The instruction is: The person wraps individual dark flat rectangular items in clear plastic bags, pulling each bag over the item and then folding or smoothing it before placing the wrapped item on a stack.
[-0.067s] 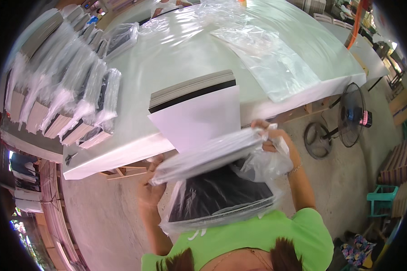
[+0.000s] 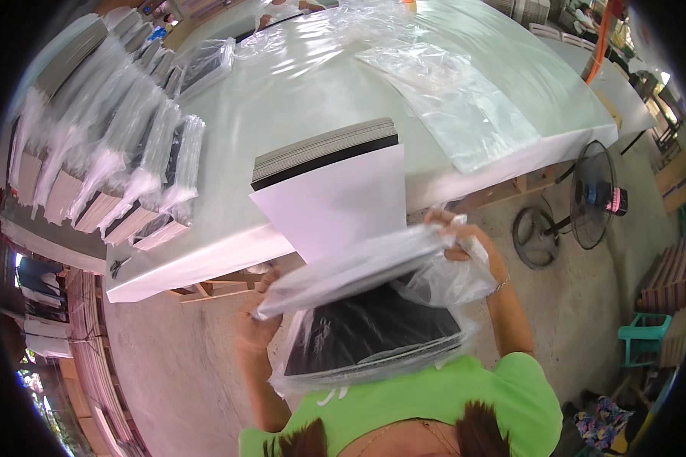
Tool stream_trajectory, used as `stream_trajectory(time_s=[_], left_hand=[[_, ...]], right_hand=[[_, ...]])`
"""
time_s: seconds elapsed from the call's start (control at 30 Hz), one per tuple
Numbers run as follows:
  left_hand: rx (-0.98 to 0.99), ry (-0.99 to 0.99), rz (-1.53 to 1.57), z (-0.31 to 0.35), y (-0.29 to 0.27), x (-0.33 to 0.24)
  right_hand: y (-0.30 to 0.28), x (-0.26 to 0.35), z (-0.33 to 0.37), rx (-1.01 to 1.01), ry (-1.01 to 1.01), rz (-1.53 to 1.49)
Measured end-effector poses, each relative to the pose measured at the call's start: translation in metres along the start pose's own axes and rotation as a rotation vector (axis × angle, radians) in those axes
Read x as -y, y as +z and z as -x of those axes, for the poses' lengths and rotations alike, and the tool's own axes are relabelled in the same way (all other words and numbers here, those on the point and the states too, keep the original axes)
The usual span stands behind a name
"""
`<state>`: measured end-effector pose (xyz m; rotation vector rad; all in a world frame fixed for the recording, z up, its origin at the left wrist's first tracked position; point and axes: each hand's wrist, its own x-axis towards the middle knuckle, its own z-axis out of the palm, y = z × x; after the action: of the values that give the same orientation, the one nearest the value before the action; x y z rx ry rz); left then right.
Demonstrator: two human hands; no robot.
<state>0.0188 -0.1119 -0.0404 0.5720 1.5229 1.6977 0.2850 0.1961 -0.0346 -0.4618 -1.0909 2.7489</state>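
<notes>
In front of my chest is a clear plastic bag (image 2: 343, 259) with a stack of black-faced flat boards (image 2: 381, 324) inside. My left hand (image 2: 263, 308) is closed on the bag's gathered upper left corner, its fingers partly blurred. At the upper right corner, my right hand (image 2: 451, 234) grips the bunched plastic. The folded upper part of the bag runs between both hands, above the boards. Just beyond it, a thick stack of grey boards (image 2: 324, 152) with a black layer stands on the table, and a large white sheet (image 2: 339, 194) hangs from its near side.
Several bagged board stacks (image 2: 122, 145) line the left of the pale table (image 2: 297, 99). Flat clear bags (image 2: 465, 114) lie on its right. Scissors (image 2: 118, 266) rest at the near left corner. A fan (image 2: 593, 186) and a green stool (image 2: 642, 337) stand to the right.
Both hands have come slightly down toward me, lowering the bag's upper part a little. The boards inside stay about where they were.
</notes>
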Motion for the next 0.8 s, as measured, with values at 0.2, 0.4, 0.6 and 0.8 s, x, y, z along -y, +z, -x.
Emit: stream_trajectory(time_s=[0.2, 0.4, 0.6, 0.8], left_hand=[[0.004, -0.405, 0.139, -0.008, -0.035, 0.096], [-0.102, -0.352, 0.009, -0.034, -0.023, 0.152], [-0.126, -0.279, 0.002, -0.072, -0.054, 0.227], [-0.116, -0.262, -0.008, -0.084, -0.061, 0.249]], right_hand=[[-0.021, -0.039, 0.012, -0.128, 0.270, 0.216], [-0.093, -0.115, 0.000, -0.302, 0.225, 0.331], [-0.085, -0.118, -0.016, -0.391, 0.228, 0.046], [-0.074, -0.116, -0.031, -0.369, 0.134, 0.258]])
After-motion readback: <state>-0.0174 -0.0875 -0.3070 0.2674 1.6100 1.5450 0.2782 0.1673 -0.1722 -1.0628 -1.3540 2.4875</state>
